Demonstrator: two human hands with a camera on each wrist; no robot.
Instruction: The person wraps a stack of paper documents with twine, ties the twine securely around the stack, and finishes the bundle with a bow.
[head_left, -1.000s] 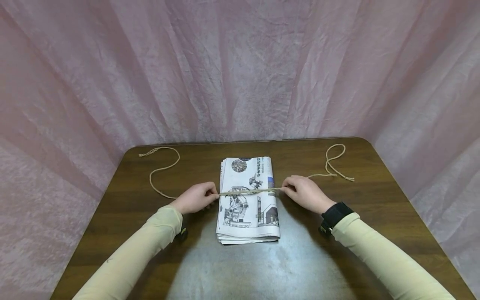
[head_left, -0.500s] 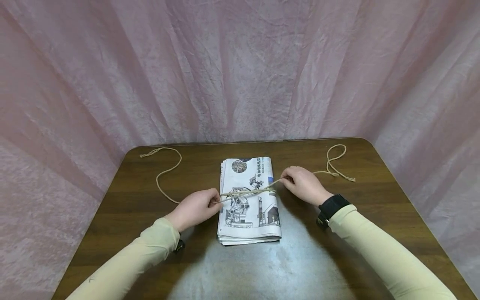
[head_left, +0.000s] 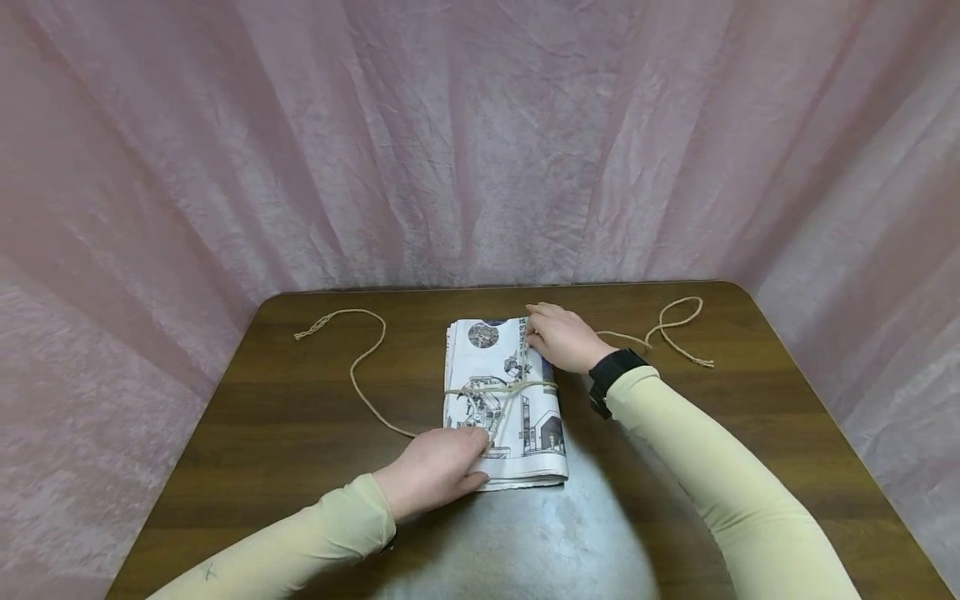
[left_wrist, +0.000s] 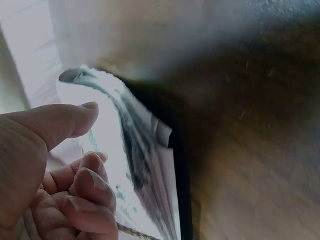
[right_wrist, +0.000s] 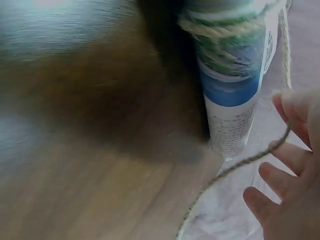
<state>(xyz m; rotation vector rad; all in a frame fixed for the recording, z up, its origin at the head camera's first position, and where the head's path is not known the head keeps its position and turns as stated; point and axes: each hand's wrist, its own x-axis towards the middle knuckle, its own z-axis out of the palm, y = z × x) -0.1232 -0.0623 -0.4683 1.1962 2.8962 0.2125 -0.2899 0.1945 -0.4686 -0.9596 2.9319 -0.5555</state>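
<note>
A folded stack of newspaper [head_left: 487, 360] lies on the table. Twine [head_left: 538, 384] runs across its middle, and its strands cross there. My left hand [head_left: 435, 468] is at the stack's lower left corner; in the left wrist view, its curled fingers hold a strand of twine [left_wrist: 131, 230] while the thumb stands apart. Over the upper right of the stack, my right hand [head_left: 564, 337] pinches the other strand [right_wrist: 286, 50] between thumb and forefinger, its remaining fingers loosely spread. The strands stretch away from the crossing, one toward each hand.
Loose twine tails curve over the brown wooden table [head_left: 300, 417], one on each side, with frayed ends near the back. A pink curtain [head_left: 480, 167] hangs behind the table's far edge. A black band [head_left: 618, 369] circles the right wrist.
My left hand has moved down toward the near edge of the newspaper, my right hand up and inward to its far right. The strands between them have turned from sideways to lengthwise.
</note>
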